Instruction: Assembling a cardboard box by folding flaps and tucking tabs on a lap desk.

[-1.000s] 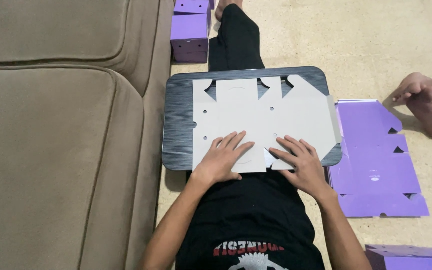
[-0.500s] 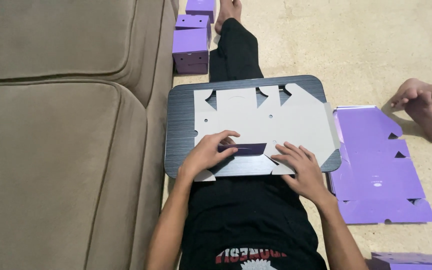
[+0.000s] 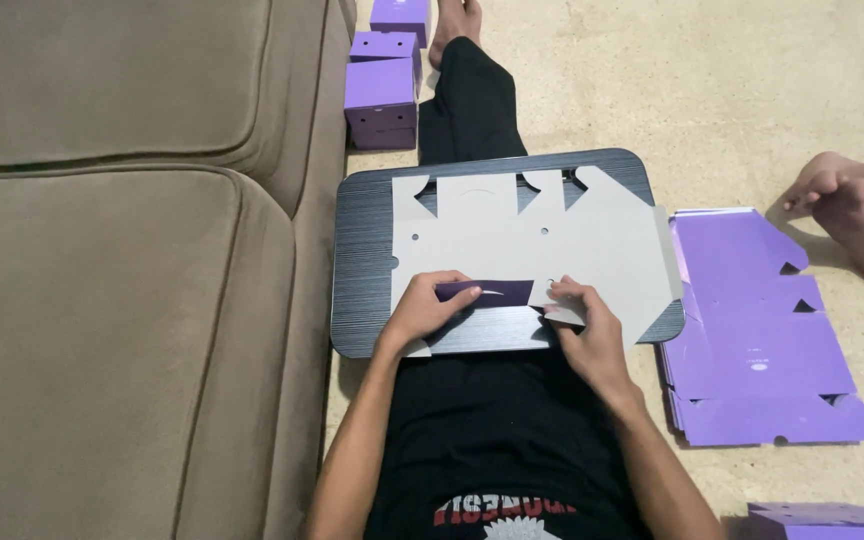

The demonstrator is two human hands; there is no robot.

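Note:
A flat die-cut cardboard box blank (image 3: 522, 240), grey side up, lies on a dark lap board (image 3: 362, 260) across my legs. Its near flap (image 3: 487, 292) is folded up and over, showing its purple side. My left hand (image 3: 427, 308) presses the left end of that flap with fingers on top. My right hand (image 3: 582, 320) pinches the flap's right end and the small tab beside it.
A brown sofa (image 3: 122, 270) runs along my left. Folded purple boxes (image 3: 384, 95) stand on the floor near my foot. A stack of flat purple blanks (image 3: 762, 340) lies at my right. Another person's feet (image 3: 857, 215) rest beyond it. A purple piece (image 3: 832, 520) shows at bottom right.
Both hands first lay flat on the blank's near edge. They have since lifted the near flap and folded it over, exposing its purple face.

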